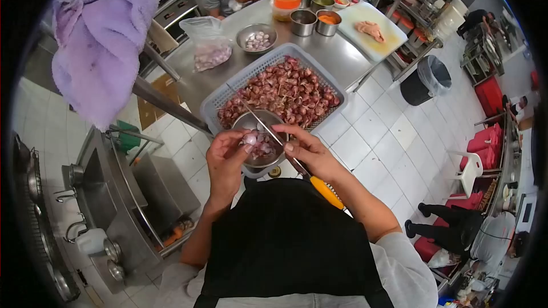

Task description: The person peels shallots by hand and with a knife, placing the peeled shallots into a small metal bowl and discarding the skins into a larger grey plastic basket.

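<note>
The left hand (pixel 227 157) has its fingers clamped on a peeled shallot (pixel 249 138), held just over a steel bowl (pixel 244 121) with shallots and peelings in it; the right hand (pixel 311 157) has its fingers closed around a yellow-handled knife (pixel 265 122), its blade slanting across the bowl. The bowl stands at the near end of a grey plastic basket (pixel 210 108) of red shallots (pixel 288 94); beyond, on the steel table (pixel 351 68), a smaller bowl (pixel 241 39) holds peeled shallots, beside a plastic bag (pixel 200 27) of more.
</note>
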The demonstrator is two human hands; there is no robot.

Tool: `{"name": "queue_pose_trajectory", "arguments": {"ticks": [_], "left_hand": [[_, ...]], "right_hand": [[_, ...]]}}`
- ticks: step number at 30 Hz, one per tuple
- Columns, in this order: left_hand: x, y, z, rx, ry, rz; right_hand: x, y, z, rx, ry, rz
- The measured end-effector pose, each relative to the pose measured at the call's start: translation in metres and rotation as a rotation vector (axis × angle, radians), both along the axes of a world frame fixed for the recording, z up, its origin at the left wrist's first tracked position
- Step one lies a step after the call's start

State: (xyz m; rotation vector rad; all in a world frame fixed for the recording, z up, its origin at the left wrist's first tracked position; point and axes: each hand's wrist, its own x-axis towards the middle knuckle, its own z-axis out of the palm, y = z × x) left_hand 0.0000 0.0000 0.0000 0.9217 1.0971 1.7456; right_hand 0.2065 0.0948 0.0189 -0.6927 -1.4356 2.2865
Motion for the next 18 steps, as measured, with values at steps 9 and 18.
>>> {"name": "queue_pose_trajectory", "arguments": {"ticks": [9, 18], "left_hand": [[-0.024, 0.011, -0.006, -0.078, 0.006, 0.275], [-0.054, 0.119, 0.005, -0.113, 0.222, 0.281]], "right_hand": [[0.002, -0.002, -0.039, 0.094, -0.143, 0.000], [0.029, -0.012, -0.040, 0.198, -0.355, -0.055]]}}
